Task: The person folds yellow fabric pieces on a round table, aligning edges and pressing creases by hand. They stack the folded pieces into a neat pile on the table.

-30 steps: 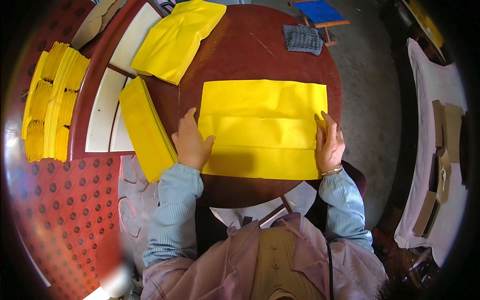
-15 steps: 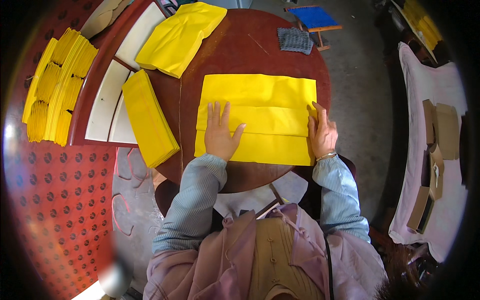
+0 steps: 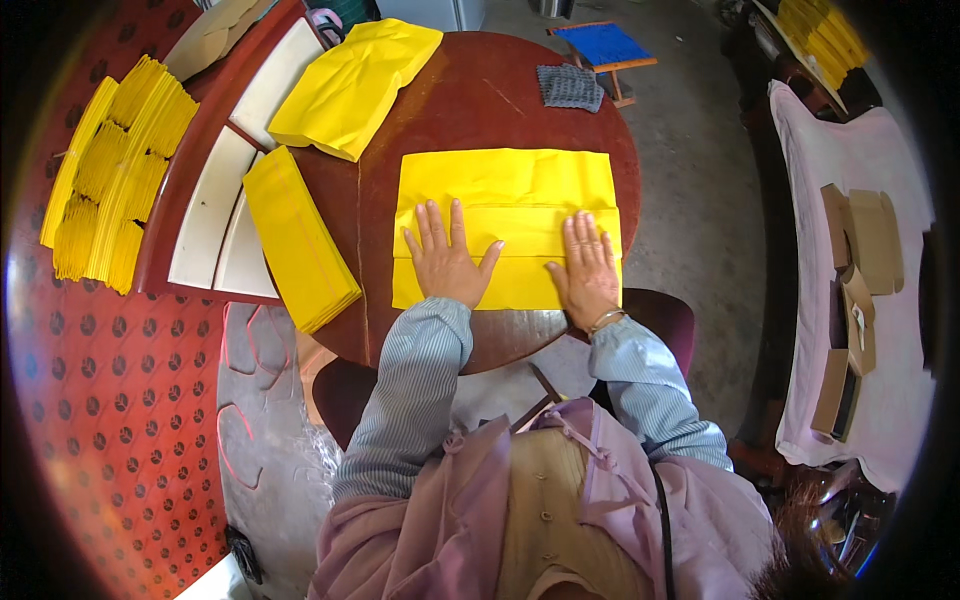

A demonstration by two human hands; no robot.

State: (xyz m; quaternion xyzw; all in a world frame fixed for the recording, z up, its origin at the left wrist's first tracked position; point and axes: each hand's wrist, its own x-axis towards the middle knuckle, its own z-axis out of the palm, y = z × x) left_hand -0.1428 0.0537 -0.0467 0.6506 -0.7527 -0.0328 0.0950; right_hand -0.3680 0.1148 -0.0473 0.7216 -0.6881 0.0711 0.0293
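Note:
A yellow sheet of cloth-like material (image 3: pixel 500 180) lies flat before me, with creases running across it from side to side. My left hand (image 3: pixel 448 262) presses on its left part, palm down and fingers spread. On the right part rests my right hand (image 3: pixel 588 272), also palm down, its fingers stretched forward and the thumb apart. Neither hand grips anything. Left of the sheet is a neat stack of folded yellow pieces (image 3: pixel 300 240). Farther off, a looser yellow pile (image 3: pixel 355 85) lies near the table's far left edge.
The round dark red table (image 3: pixel 490 90) carries a grey textured cloth (image 3: pixel 570 88) at its far right. Beyond stands a blue folding stool (image 3: pixel 608 46). Bundled yellow pieces (image 3: pixel 115 170) sit at far left beside a white-panelled cabinet (image 3: pixel 212 210). Cardboard boxes (image 3: pixel 870 245) lie on a pale-covered surface at right.
My right hand has moved from the sheet's right edge inward and now lies flat on it. My left hand stays flat, its fingers more spread. The whole view has shifted slightly.

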